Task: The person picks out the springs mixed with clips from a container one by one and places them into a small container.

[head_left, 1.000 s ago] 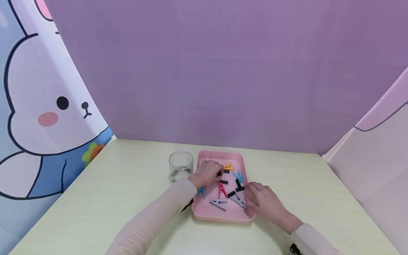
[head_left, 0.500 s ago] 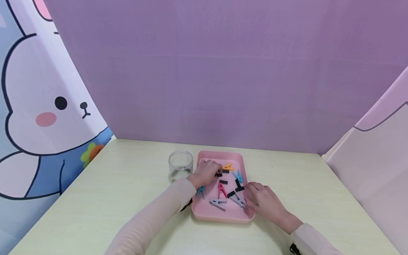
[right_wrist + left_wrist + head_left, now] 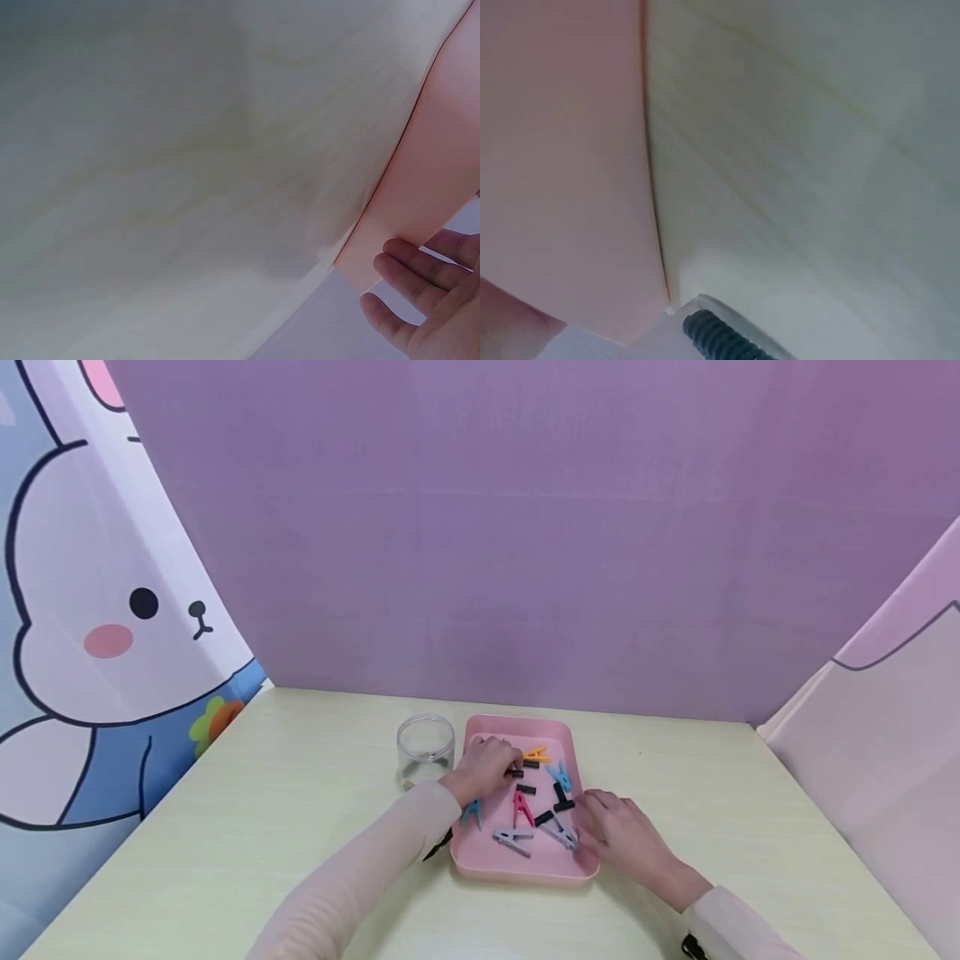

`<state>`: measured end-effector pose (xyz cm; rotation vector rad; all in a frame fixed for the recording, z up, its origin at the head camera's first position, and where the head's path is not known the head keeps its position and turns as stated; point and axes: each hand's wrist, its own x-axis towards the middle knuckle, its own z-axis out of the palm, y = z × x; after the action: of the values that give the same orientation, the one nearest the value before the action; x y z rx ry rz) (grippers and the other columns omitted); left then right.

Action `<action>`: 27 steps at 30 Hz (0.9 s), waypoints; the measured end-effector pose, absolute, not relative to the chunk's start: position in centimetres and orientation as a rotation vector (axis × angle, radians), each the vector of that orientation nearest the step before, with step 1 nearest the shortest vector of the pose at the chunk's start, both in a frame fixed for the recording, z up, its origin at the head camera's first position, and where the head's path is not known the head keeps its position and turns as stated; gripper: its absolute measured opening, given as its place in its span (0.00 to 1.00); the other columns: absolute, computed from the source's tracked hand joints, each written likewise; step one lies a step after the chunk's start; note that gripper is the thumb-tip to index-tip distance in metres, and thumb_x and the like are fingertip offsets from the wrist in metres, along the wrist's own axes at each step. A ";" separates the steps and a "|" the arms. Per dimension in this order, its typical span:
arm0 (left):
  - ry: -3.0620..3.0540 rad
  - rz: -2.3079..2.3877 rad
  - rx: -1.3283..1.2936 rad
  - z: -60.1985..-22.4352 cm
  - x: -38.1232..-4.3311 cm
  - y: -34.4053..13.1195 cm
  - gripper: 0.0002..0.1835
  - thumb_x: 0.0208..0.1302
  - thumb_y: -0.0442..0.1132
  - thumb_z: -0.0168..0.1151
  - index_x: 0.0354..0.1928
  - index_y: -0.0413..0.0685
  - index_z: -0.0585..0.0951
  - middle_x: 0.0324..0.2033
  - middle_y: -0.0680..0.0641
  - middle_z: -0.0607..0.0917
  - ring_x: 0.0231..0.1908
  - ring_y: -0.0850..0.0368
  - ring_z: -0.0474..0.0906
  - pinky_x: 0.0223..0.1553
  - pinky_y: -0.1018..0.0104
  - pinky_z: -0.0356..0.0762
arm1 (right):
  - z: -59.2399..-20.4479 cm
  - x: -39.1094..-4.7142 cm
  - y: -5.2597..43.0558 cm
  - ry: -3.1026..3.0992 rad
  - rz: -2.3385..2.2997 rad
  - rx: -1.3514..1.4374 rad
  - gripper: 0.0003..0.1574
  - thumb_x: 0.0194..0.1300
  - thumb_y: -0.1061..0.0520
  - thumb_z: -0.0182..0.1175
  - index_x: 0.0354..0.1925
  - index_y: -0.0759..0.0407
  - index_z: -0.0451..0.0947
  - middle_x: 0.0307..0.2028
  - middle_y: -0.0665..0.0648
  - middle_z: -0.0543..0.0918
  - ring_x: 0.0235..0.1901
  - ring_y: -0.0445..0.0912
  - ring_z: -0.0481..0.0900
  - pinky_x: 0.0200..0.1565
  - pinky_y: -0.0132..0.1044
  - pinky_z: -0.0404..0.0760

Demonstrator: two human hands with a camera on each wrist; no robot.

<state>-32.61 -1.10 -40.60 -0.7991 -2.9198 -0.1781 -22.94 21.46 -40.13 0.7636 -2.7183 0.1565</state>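
My left hand [image 3: 487, 764] reaches into a pink tray [image 3: 525, 870], its fingers bent down beside short black ribbed pieces [image 3: 514, 773]. The fingertips are mostly hidden, so whether they pinch anything is unclear. My right hand [image 3: 626, 835] rests against the tray's right wall; the right wrist view shows its fingers [image 3: 409, 281] slightly bent along that wall, holding nothing. Clothespins lie around the tray: orange [image 3: 537, 755], light blue [image 3: 559, 774], blue [image 3: 472, 812], pink [image 3: 522, 808] and two grey, one of them [image 3: 513, 841] near the front. Black pieces [image 3: 563, 797] lie at the right.
A clear round jar [image 3: 425, 750] stands left of the tray, behind my left forearm. In the left wrist view, a dark ribbed piece [image 3: 720, 337] shows through the jar. The pale wooden table [image 3: 315, 793] ends at a purple backdrop [image 3: 510, 527].
My left hand has shifted slightly left within the tray, and a black piece beneath its fingertips shows more. The right hand stays at the tray's side.
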 end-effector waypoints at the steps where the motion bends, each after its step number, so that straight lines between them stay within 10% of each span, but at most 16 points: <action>1: -2.912 -0.200 -0.802 -40.6 -32.6 -1.1 0.11 0.55 0.42 0.64 0.42 0.59 0.82 0.38 0.58 0.84 0.42 0.60 0.77 0.46 0.61 0.69 | -40.1 -22.9 21.5 -2.720 0.159 0.764 0.27 0.51 0.51 0.65 0.48 0.63 0.76 0.47 0.60 0.80 0.49 0.53 0.76 0.47 0.49 0.75; 19: -2.773 -0.289 -0.855 -37.2 -31.3 -2.0 0.11 0.55 0.40 0.63 0.41 0.58 0.81 0.40 0.55 0.82 0.43 0.58 0.75 0.54 0.55 0.66 | -39.9 -22.9 21.3 -2.749 0.148 0.751 0.27 0.52 0.49 0.64 0.48 0.63 0.75 0.48 0.60 0.79 0.50 0.53 0.76 0.48 0.49 0.75; 27: -2.664 -0.260 -0.884 -34.9 -30.6 -3.1 0.08 0.55 0.40 0.62 0.39 0.59 0.81 0.37 0.56 0.83 0.37 0.57 0.74 0.41 0.60 0.70 | -40.1 -22.9 21.4 -2.720 0.147 0.762 0.27 0.51 0.50 0.65 0.48 0.63 0.76 0.47 0.60 0.80 0.50 0.53 0.76 0.47 0.49 0.75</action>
<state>-30.64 -3.11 -34.86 -0.8839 -2.6640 -0.2604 -22.93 21.39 -40.08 0.7616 -2.7200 0.1469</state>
